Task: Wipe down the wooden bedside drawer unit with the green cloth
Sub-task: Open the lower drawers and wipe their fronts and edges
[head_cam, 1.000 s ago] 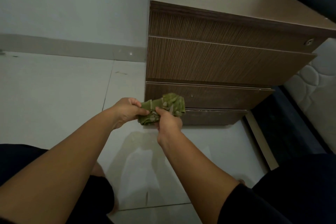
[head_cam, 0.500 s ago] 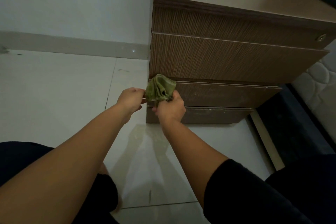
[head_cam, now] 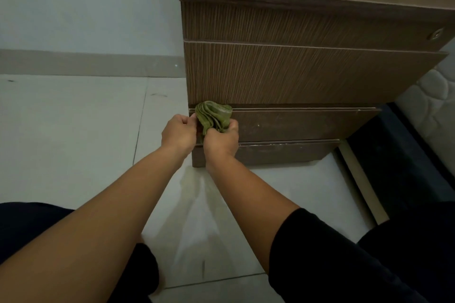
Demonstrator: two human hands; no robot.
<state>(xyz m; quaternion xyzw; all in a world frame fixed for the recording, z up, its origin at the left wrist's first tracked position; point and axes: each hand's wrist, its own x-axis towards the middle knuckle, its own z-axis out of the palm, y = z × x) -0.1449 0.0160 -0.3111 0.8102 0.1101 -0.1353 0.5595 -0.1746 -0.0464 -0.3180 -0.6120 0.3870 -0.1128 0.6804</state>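
Observation:
The wooden bedside drawer unit [head_cam: 295, 74] stands on the floor against the wall, with three drawer fronts and a plinth showing. A bunched green cloth [head_cam: 213, 115] is held in front of the left end of the lowest drawer front, near its top edge. My right hand [head_cam: 221, 139] grips the cloth from below. My left hand [head_cam: 178, 134] is just left of it, its fingers closed and touching the cloth's left side.
Pale floor tiles [head_cam: 73, 130] stretch left of the unit, with a white wall [head_cam: 86, 7] and skirting behind. A quilted mattress [head_cam: 433, 106] and a dark bed base [head_cam: 398, 167] lie right of the unit. My dark-clothed legs fill the bottom corners.
Both hands have lifted the cloth from below the lowest drawer up to that drawer's top left corner. The cloth went from stretched between both hands to bunched above my right hand.

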